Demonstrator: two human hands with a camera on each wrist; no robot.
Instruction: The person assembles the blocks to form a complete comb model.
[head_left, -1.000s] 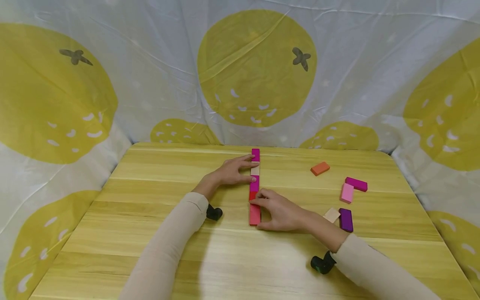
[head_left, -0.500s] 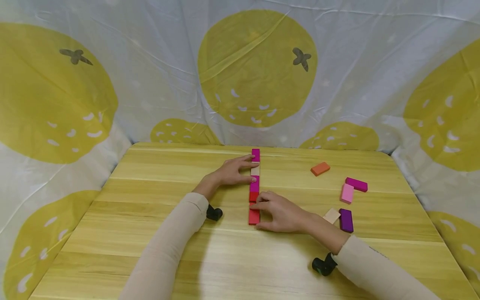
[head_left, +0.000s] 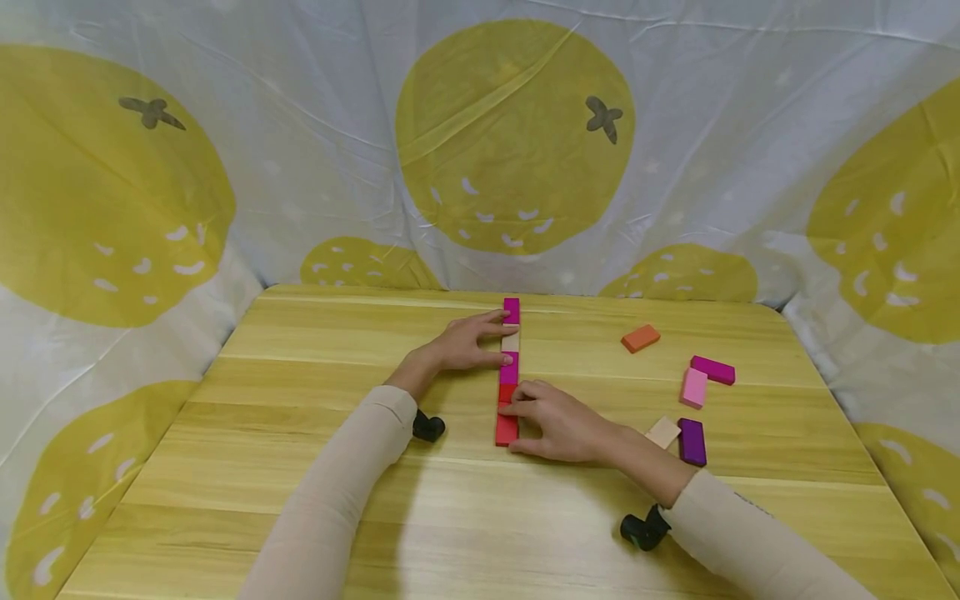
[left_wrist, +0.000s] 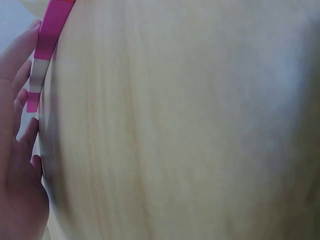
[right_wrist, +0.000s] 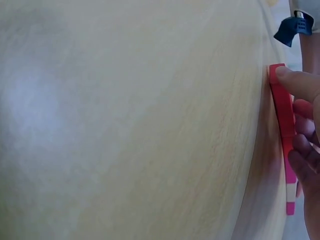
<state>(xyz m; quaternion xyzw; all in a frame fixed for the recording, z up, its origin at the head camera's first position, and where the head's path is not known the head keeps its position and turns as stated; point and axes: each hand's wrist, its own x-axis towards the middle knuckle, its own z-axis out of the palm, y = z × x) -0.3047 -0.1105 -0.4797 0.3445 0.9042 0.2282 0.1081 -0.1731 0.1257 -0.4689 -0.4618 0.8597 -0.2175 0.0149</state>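
A straight row of rectangular wooden blocks runs away from me on the table. Its far end has a magenta block (head_left: 512,305), followed by a natural wood block (head_left: 511,342) and another magenta block (head_left: 509,372). Two red blocks make up the near end. My left hand (head_left: 467,343) reaches in from the left, fairly straight fingers resting on the magenta and wood blocks. At the nearest red block (head_left: 506,432), my right hand (head_left: 564,427) pinches its ends between thumb and fingertips. Those fingers partly cover the second red block (head_left: 506,390).
Loose blocks lie at right: orange (head_left: 641,338), magenta (head_left: 713,369), pink (head_left: 693,387), purple (head_left: 692,442) and natural wood (head_left: 663,431), the last partly behind my right wrist. A fruit-print cloth (head_left: 517,150) hangs beyond the table's far edge.
My right hand has shifted the nearest red block slightly left and away from me, up against the red block ahead of it. My left hand has stayed in place.
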